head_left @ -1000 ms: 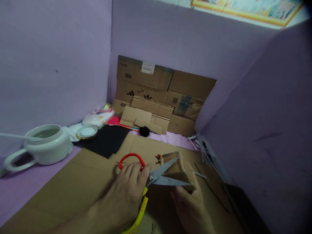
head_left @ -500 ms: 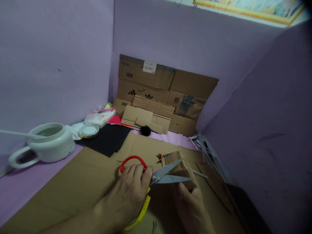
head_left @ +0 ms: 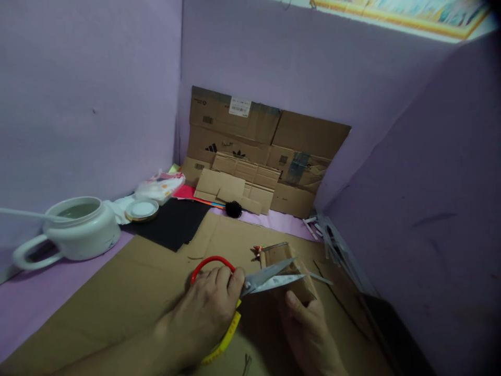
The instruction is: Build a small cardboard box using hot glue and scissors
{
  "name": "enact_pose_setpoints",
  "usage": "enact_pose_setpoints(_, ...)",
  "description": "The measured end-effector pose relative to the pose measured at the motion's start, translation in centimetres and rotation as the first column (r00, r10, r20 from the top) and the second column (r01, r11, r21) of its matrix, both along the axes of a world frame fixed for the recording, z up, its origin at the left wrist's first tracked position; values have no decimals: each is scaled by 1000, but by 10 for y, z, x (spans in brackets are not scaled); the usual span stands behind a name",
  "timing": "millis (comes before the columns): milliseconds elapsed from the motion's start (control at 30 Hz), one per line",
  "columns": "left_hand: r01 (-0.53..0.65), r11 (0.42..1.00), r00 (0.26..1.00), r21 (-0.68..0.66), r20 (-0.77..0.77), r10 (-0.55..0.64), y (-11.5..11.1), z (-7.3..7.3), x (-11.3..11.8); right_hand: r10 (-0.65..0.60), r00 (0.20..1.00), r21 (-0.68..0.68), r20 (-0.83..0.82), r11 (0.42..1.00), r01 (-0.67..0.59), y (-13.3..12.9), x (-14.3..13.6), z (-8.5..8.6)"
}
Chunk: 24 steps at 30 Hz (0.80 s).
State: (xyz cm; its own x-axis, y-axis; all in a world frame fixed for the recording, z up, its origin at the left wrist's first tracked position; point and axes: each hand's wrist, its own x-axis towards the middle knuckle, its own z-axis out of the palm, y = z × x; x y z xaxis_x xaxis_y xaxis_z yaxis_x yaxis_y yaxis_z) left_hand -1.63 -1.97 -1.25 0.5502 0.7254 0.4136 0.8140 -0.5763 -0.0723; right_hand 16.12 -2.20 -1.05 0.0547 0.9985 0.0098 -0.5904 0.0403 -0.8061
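Note:
Scissors (head_left: pixel 270 278) with red and yellow handles are gripped at the pivot by my left hand (head_left: pixel 211 305), thumb and fingers closed round them. The two blades point right, slightly apart, and lie across a small cardboard box piece (head_left: pixel 276 254). My right hand (head_left: pixel 309 326) holds this piece from below, its thumb on the near edge. A thin pale strip (head_left: pixel 321 278) sticks out to the right of the piece. Just left of it is a little bundle with reddish tips (head_left: pixel 256 251).
A white pot (head_left: pixel 84 235) with a handle stands at the left. Behind are a jar lid (head_left: pixel 141 210), black sheets (head_left: pixel 172 224), a black yarn ball (head_left: pixel 234 209) and leaning cardboard (head_left: pixel 313 136). Clear plastic (head_left: pixel 340 250) lies by the right wall.
The scissor blades have closed somewhat, the lower one swinging up, and the red handle has dropped slightly. My right hand still holds the cardboard piece in nearly the same place.

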Motion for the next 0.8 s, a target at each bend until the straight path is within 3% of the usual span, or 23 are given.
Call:
enact_pose_setpoints(100,11,1000,1000,-29,-2,-11,0,0,0,-4,1000,0,-23,1000,4,0,-1,0)
enact_pose_setpoints(233,33,986,999,-165,19,-30,-1,5,-1,25,1000,24,-18,999,-25,1,1,-1)
enact_pose_setpoints(367,148,934,954,-325,297,-47,4,13,-10,50,998,34,-29,998,-49,4,7,-2)
enact_pose_setpoints(433,185,947,883,-261,467,-44,9,14,-19,67,996,32,-60,997,-65,5,9,-2)
enact_pose_setpoints(500,123,975,847,-185,532,-6,14,12,-28,96,991,27,-93,995,-94,7,12,-3)
enact_pose_setpoints(633,33,980,854,-197,515,74,18,4,-38,126,983,57,-135,991,-119,7,14,-5)
enact_pose_setpoints(800,40,976,875,-215,479,70,15,-4,-32,183,969,82,-164,982,-172,6,16,-6)
